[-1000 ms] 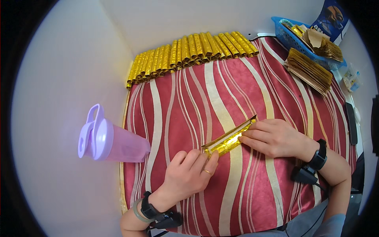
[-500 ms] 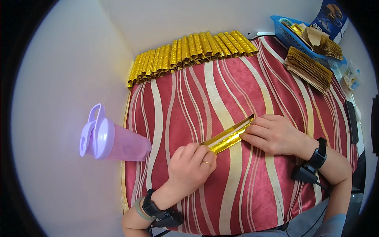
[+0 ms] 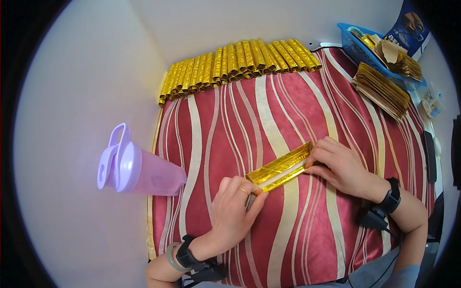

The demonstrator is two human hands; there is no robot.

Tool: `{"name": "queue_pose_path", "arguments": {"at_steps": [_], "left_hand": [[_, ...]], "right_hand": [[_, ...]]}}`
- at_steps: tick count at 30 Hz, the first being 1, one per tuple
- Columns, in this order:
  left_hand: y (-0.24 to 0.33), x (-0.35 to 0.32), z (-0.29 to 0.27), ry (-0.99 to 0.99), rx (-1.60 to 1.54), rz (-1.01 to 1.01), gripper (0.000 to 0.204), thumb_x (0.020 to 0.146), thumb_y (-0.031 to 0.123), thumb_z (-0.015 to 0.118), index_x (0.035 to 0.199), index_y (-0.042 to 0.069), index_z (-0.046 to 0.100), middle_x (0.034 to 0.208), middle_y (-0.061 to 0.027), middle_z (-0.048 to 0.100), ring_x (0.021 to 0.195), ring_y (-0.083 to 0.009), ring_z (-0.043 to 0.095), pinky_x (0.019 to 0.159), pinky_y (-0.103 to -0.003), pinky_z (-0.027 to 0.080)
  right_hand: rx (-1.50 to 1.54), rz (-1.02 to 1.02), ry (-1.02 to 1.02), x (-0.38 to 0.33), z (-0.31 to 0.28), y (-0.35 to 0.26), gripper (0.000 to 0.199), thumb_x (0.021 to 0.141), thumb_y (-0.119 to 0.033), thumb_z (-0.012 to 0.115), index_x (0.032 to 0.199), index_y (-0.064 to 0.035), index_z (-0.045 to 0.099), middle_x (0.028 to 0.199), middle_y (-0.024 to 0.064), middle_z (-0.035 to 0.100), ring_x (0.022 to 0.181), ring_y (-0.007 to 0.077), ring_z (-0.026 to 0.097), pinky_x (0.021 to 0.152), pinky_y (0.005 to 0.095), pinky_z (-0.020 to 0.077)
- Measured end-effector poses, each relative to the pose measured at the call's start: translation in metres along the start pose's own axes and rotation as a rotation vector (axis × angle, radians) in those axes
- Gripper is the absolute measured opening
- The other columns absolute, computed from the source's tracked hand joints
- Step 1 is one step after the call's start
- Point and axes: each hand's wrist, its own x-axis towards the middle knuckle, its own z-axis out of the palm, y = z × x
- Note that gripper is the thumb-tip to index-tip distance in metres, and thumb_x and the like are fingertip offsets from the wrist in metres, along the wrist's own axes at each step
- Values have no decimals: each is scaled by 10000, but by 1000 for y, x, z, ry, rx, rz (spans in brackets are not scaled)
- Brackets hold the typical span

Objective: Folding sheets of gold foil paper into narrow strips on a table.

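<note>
- Left hand (image 3: pixel 233 204) and right hand (image 3: pixel 338 163) pinch the ends of an unclosed gold strip (image 3: pixel 280 164).
- Far: gold tubes (image 3: pixel 240 57), already formed.
- Far right: paper stack (image 3: pixel 382 91), apparently unshaped.

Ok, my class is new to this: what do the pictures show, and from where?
No machine here, only a person's bare left hand and right hand. The view comes from the left of two cameras worn on the head, looking down; the wide lens bends straight edges. Gold tubes lie along the back of the striped cloth. At back right are a brown paper stack and a blue basket; at left, a purple bottle. The hands hold a folded gold sheet, one at each end.
</note>
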Motion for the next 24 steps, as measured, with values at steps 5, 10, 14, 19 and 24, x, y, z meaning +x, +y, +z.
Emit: {"name": "queue_pose_path", "arguments": {"at_steps": [5,10,14,19,24], "left_hand": [[1,1,0,-3,-62,-70,122,790,59,716,842,49,606,783,-66,565,780,-238,519,679,-342,420],[2,3,0,-10,-43,-100,128,794,69,714,846,60,598,770,-53,578,769,-231,525,662,-345,422],[2,4,0,-1,29,-97,135,801,82,710,848,68,584,770,-47,581,765,-231,534,639,-353,430],[3,5,0,-19,47,-107,132,809,100,708,842,75,583,763,-41,576,758,-230,539,623,-359,435],[2,7,-1,-19,84,-86,132,814,111,707,839,81,581,758,-31,569,756,-222,538,614,-356,434]], "right_hand": [[-9,38,13,2,0,-1,198,818,-196,702,882,-58,574,868,79,545,834,268,544,718,367,464],[-66,104,23,2,-4,4,241,810,-238,711,884,-71,553,864,70,548,846,263,557,715,363,468],[-80,109,7,3,-3,6,248,812,-239,711,879,-72,541,868,73,550,845,265,557,705,366,468],[-53,119,5,4,-3,4,255,806,-227,717,873,-69,529,832,77,549,816,273,558,684,379,458],[-33,130,10,6,-3,2,232,813,-183,709,883,-66,521,818,79,552,808,275,560,672,382,454]]}}
